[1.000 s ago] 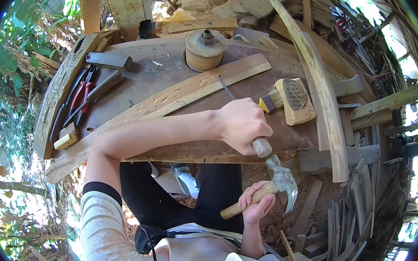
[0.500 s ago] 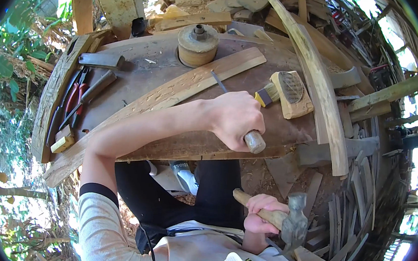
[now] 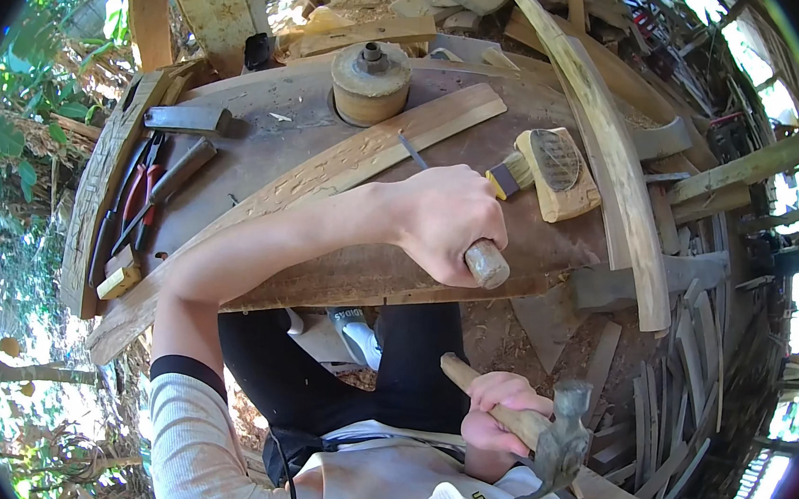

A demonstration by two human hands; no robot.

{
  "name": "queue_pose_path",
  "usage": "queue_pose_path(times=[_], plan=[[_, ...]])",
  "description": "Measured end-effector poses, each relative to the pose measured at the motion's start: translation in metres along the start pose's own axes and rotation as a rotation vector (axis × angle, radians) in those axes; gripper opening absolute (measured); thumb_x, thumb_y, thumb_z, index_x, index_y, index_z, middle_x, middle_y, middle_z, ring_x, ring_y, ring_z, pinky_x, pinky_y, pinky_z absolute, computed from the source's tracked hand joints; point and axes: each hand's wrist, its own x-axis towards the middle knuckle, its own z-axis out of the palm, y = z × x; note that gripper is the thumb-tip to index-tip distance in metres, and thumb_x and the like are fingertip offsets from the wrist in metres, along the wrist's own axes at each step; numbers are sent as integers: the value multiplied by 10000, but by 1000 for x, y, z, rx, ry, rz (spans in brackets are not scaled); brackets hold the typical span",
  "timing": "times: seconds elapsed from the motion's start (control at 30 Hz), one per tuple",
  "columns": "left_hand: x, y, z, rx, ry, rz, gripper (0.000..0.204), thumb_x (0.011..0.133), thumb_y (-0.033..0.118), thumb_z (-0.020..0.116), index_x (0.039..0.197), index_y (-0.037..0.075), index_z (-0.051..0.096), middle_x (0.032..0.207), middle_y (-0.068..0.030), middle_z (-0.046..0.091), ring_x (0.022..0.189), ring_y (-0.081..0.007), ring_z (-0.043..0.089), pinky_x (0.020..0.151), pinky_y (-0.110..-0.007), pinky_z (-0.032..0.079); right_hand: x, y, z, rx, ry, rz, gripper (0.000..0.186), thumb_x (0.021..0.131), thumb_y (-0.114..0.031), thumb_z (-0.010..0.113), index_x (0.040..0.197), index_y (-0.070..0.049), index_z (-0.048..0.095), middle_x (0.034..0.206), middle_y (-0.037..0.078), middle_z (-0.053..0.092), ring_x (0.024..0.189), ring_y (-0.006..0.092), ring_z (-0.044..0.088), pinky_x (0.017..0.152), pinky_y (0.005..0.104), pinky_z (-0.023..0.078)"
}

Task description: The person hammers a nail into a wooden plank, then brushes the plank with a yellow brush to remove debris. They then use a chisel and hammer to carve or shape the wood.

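Note:
My left hand [image 3: 454, 226] is closed round a chisel, its round handle end [image 3: 487, 264] sticking out below the fist and its thin metal blade [image 3: 413, 151] reaching toward a carved plank [image 3: 300, 189]. The blade tip appears to rest on or over that plank, though contact is hard to make out. The plank lies slantwise across the worktable [image 3: 276, 134], with shallow cuts along its face. Low on the right, over my lap, my right hand [image 3: 499, 412] grips the wooden handle of a hammer [image 3: 561, 440], its metal head to the right.
Red-handled pliers [image 3: 141, 191] lie among hand tools at the table's left. A round wooden block with a metal nut [image 3: 370, 85] stands at the back. Right of my left fist are a yellow-edged brush [image 3: 510, 177] and a carved wood block [image 3: 558, 178]. A long curved pole [image 3: 608, 144] slants beyond.
The hammer and my right hand have dipped slightly, with the hammer head tilting a little. My left hand and chisel stay nearly in place. The view has shifted slightly.

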Motion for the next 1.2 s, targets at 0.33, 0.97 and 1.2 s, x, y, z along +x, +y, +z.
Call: queue_pose_path(times=[0.33,0.97,1.2], plan=[[1,-1,-4,-44,3,3,229,623,189,740,571,101,535,535,-103,524,558,-373,550,504,-462,381,7,8,11,-38,44,-79,662,1003,-706,442,1052,-46,451,663,68,504,456,153,488,401,284,424],[3,0,-1,14,-101,-47,217,642,217,773,594,112,590,567,-90,585,584,-368,606,517,-462,435,-31,36,-11,-427,-188,240,249,934,-182,613,735,-101,486,659,63,498,517,256,485,465,372,356],[3,0,6,48,-115,-40,238,638,247,764,583,113,575,563,-96,576,584,-373,602,517,-472,434,-36,47,4,-196,29,128,252,1015,-226,517,805,-92,481,629,54,461,467,213,464,452,340,367]])
